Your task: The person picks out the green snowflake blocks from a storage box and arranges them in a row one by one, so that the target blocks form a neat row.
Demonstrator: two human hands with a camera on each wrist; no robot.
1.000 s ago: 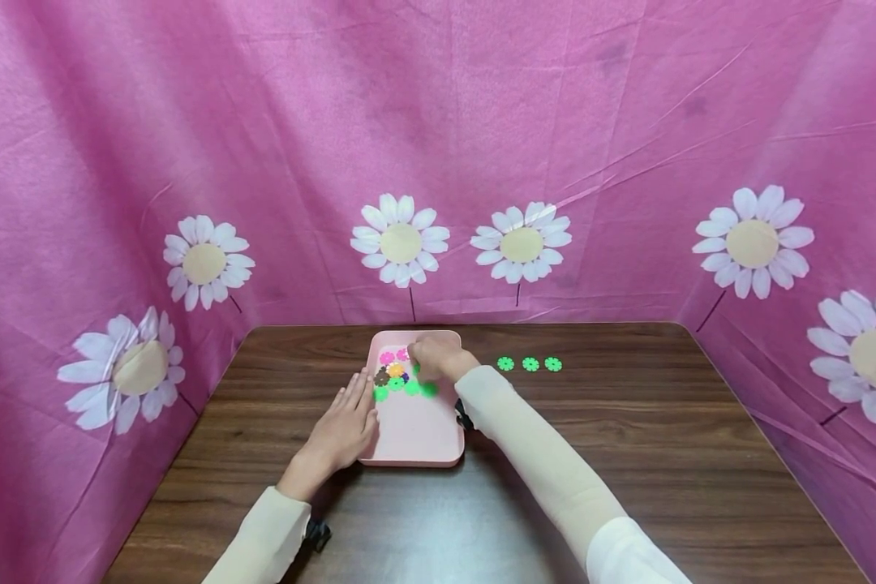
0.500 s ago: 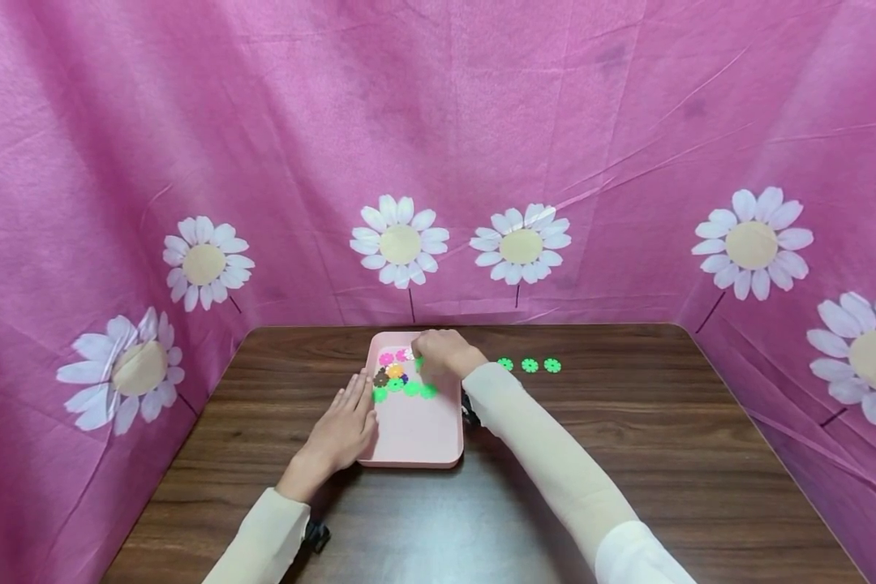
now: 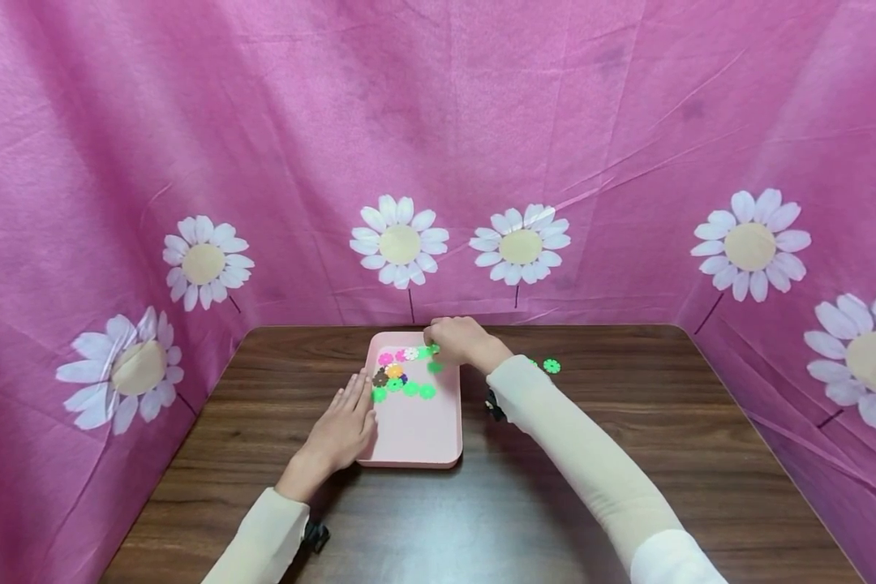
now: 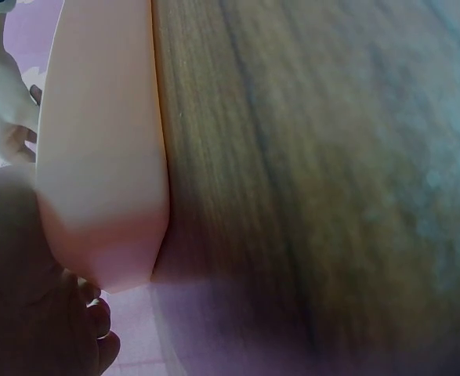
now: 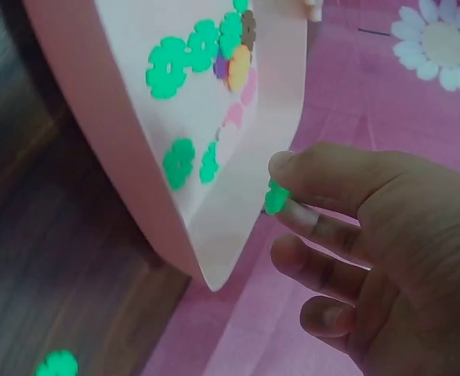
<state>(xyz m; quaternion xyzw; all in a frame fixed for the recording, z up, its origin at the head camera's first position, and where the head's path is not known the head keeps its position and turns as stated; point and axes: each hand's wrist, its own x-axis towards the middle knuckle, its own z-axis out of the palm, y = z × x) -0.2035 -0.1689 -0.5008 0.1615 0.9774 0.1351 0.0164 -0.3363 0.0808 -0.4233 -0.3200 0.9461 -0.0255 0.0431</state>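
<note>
A pink tray (image 3: 418, 438) lies on the wooden table and holds several flower-shaped plastic discs. My left hand (image 3: 338, 426) rests along the tray's left rim with its fingers straight. Over the tray's far right corner, my right hand (image 3: 465, 341) pinches a green flower-shaped disc (image 5: 276, 196) between thumb and forefinger. Its other fingers curl loosely in the right wrist view. Inside the tray are green discs (image 5: 167, 68), pink discs (image 3: 385, 358), a white one (image 3: 411, 354), an orange one (image 3: 395, 371), a brown one (image 3: 380, 379) and a partly covered purple one (image 5: 221, 66).
On the table (image 3: 628, 454) to the right of the tray, green discs lie in a row, partly hidden by my right forearm; the rightmost disc (image 3: 551, 366) shows fully. A pink curtain (image 3: 591, 97) printed with white daisies surrounds the table's back and sides.
My right hand has lifted from among the discs and moved right toward the tray's far right corner with a green disc. My left hand has stayed on the rim.
</note>
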